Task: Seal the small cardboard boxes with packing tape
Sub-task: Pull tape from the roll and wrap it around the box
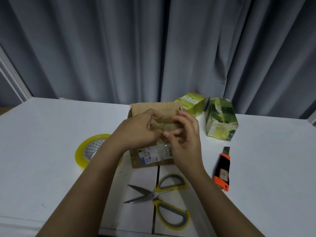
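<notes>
The brown cardboard box (152,134) sits in the middle of the white table (51,134), right under both hands. The left hand (136,130) and the right hand (184,139) each pinch a strip of clear tape (158,126) over the box top. The yellow tape roll (89,149) lies just left of the box.

Dim, cool-toned pic w/ a blue-grey cast; light is soft and even, no hard source visible. White worktop (51,151) is the brightest area, fading darker twd the near edge. Shadows faint: soft ones under the scissors (160,197) and beside the utility knife (222,170). Slight glare on the tape roll (87,151) rim. Curtain (153,48) folds go murky at far left & right. Wide-angle bend at edges; far worktop edge curves. Overall a bit soft, forearms near cam blurry, label text on cardboard box (153,156) only partly legible.
</notes>
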